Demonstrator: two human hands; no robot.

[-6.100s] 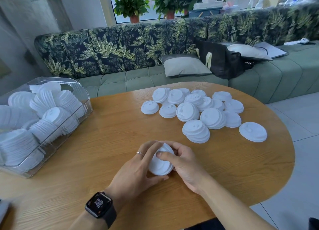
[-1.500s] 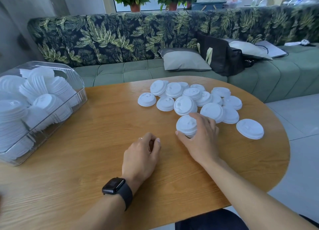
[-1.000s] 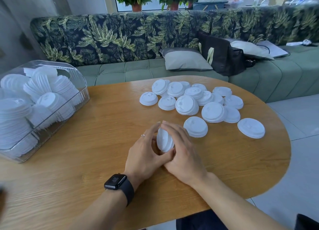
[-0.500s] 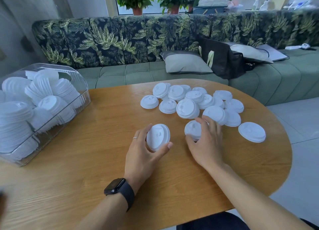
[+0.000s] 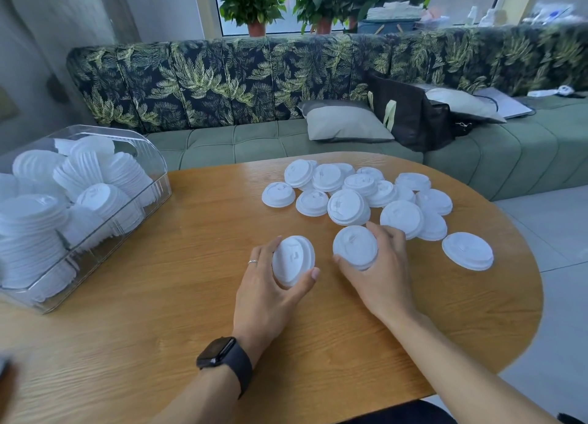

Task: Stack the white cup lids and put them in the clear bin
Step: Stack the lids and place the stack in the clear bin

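Your left hand, fingers snug around a lid stack; your right hand, likewise around a second stack, near the pile.

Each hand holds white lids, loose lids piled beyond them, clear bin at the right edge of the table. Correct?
Not quite. In the head view the clear bin sits at the left edge of the table, not the right. The rest stands: the left hand and right hand each hold white lids, loose lids piled beyond.

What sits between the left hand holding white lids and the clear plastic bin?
Head view: only bare wooden tabletop between the left hand and the clear plastic bin.
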